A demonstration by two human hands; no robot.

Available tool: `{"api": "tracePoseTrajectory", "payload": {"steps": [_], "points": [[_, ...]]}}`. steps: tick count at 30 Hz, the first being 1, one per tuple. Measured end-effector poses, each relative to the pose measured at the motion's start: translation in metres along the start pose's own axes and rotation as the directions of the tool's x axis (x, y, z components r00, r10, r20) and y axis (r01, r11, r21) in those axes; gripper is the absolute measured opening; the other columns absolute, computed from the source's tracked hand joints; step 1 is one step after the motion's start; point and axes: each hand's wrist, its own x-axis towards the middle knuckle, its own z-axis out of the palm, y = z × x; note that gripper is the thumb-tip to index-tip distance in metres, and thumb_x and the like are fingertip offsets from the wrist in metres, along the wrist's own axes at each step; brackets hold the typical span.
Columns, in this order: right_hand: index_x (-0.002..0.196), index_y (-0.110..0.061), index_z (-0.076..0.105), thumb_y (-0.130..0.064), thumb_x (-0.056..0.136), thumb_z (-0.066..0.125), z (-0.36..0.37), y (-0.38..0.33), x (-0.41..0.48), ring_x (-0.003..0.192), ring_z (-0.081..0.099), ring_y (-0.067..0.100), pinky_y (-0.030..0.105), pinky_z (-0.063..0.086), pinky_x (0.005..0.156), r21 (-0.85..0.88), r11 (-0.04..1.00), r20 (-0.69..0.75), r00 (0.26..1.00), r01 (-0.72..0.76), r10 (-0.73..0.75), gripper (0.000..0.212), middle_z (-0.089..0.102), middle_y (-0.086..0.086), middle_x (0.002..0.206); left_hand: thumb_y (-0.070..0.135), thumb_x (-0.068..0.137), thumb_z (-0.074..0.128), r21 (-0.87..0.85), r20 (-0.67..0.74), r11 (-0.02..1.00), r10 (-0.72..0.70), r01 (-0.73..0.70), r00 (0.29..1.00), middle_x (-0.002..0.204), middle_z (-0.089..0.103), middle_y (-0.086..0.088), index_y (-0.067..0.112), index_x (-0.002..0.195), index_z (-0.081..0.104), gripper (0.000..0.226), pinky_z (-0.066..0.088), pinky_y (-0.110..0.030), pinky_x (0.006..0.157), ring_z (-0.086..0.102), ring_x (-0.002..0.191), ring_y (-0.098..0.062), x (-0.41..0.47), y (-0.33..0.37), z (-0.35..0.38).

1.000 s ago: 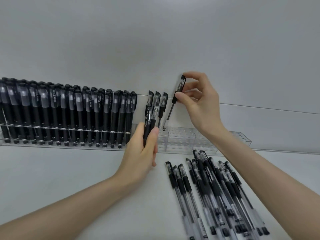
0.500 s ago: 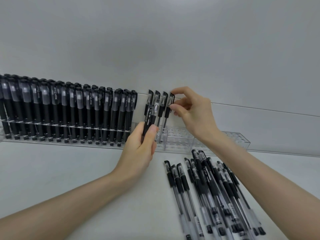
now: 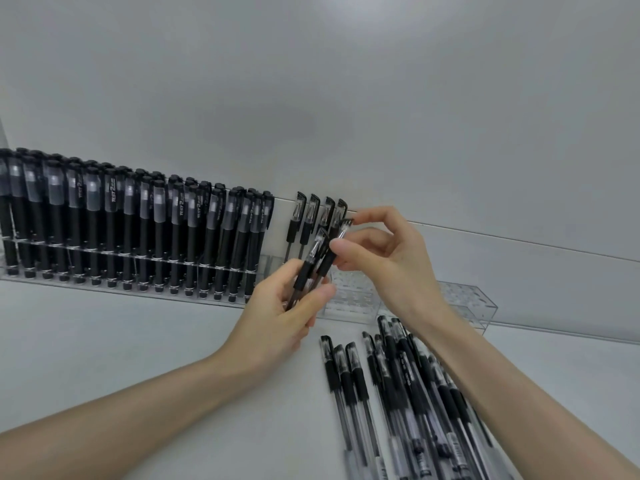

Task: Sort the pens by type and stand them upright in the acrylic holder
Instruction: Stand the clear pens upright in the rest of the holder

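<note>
A long clear acrylic holder [image 3: 460, 299] runs along the wall. Its left part is packed with several thick black pens [image 3: 138, 230] standing upright. Right of them stand several slim clear gel pens [image 3: 313, 216]. My left hand [image 3: 277, 320] grips a small bundle of slim gel pens [image 3: 306, 271] in front of the holder. My right hand [image 3: 384, 258] pinches the cap end of one pen in that bundle [image 3: 332, 251]. A pile of slim gel pens [image 3: 398, 393] lies on the table below my right forearm.
The right part of the acrylic holder shows open holes. White table surface [image 3: 121, 341] stretches to the left of my left forearm. A plain white wall stands right behind the holder.
My right hand stood a slim pen in the holder, let it go, then dropped back to the bundle in my left hand and pinched another pen.
</note>
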Motion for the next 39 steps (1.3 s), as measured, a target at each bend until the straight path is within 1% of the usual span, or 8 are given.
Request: {"api": "tracePoseTrajectory", "payload": {"steps": [4,9,14,18,23,27,33,39], "points": [[0.108,-0.005,0.057,0.002,0.085,0.065,-0.002,0.0,-0.002,0.067,0.069,0.014,0.023,0.055,0.065,0.087,0.996,-0.016,1.0,-0.02,0.022,0.025,0.071,0.001,0.074,0.021,0.092,0.055,0.036,-0.027,0.999,0.042,-0.041,0.999,0.055,0.047,0.0,0.0,0.094,0.054,0.022,0.028,-0.021,0.034,0.037,0.038,-0.012,0.002,-0.003,0.0],[0.116,-0.013,0.058,-0.006,0.091,0.059,0.001,0.0,-0.007,0.072,0.071,0.019,0.026,0.057,0.067,0.088,0.995,-0.014,0.998,-0.055,0.056,0.026,0.073,0.009,0.087,0.019,0.091,0.057,0.045,-0.04,0.998,0.045,-0.044,0.998,0.058,0.048,-0.004,0.009,0.093,0.054,0.01,0.026,-0.018,0.033,0.034,0.036,-0.013,0.002,-0.004,-0.001],[0.118,-0.011,0.056,-0.004,0.083,0.069,0.006,0.002,-0.009,0.064,0.067,0.015,0.025,0.057,0.063,0.073,0.996,-0.041,0.998,-0.043,0.046,0.037,0.068,0.006,0.072,0.016,0.088,0.06,0.052,-0.033,0.998,0.032,-0.031,0.999,0.055,0.045,-0.005,0.01,0.089,0.053,0.01,0.026,-0.018,0.033,0.033,0.036,-0.011,0.003,-0.002,0.0],[0.12,-0.011,0.056,0.0,0.084,0.067,-0.001,-0.002,0.0,0.065,0.068,0.017,0.026,0.058,0.065,0.008,1.0,-0.106,0.994,0.0,0.001,0.039,0.067,0.01,0.074,0.025,0.095,0.051,0.094,-0.039,0.995,0.014,-0.011,0.999,0.059,0.05,-0.002,0.011,0.089,0.049,0.015,0.025,-0.019,0.032,0.036,0.038,-0.017,0.002,-0.003,0.0],[0.119,-0.018,0.057,0.002,0.087,0.064,-0.023,-0.013,0.024,0.065,0.068,0.013,0.031,0.059,0.069,-0.139,0.982,-0.209,0.966,0.128,-0.156,0.038,0.06,0.007,0.078,0.038,0.098,0.039,0.133,-0.152,0.989,-0.044,0.065,0.987,0.062,0.053,0.004,0.009,0.096,0.049,0.03,0.026,-0.013,0.037,0.034,0.039,-0.007,0.003,-0.002,-0.002],[0.114,-0.024,0.054,0.001,0.087,0.063,-0.025,-0.006,0.037,0.068,0.068,0.02,0.036,0.059,0.072,-0.264,0.948,-0.222,0.946,0.176,-0.237,0.039,0.059,0.006,0.081,0.027,0.099,0.038,0.063,-0.147,0.993,-0.085,0.095,0.985,0.063,0.05,0.0,0.008,0.089,0.042,0.022,0.028,-0.015,0.037,0.033,0.042,-0.007,0.004,-0.002,-0.002],[0.108,-0.029,0.055,-0.002,0.085,0.066,-0.017,0.005,0.04,0.074,0.067,0.026,0.044,0.058,0.075,-0.332,0.917,-0.178,0.94,0.22,-0.29,0.037,0.059,-0.003,0.083,0.03,0.098,0.042,0.114,-0.127,0.994,0.021,-0.006,0.992,0.056,0.043,0.001,0.01,0.094,0.05,0.022,0.026,-0.015,0.039,0.03,0.041,-0.007,0.002,-0.004,-0.003],[0.11,-0.03,0.056,-0.005,0.085,0.068,-0.014,0.024,0.033,0.079,0.066,0.024,0.046,0.056,0.077,-0.44,0.872,-0.105,0.952,0.215,-0.288,0.037,0.06,-0.008,0.079,0.023,0.1,0.039,0.083,-0.152,0.997,0.013,0.0,0.988,0.059,0.043,0.001,0.012,0.098,0.056,0.021,0.026,-0.013,0.039,0.032,0.041,-0.004,0.007,-0.008,-0.004]]}}
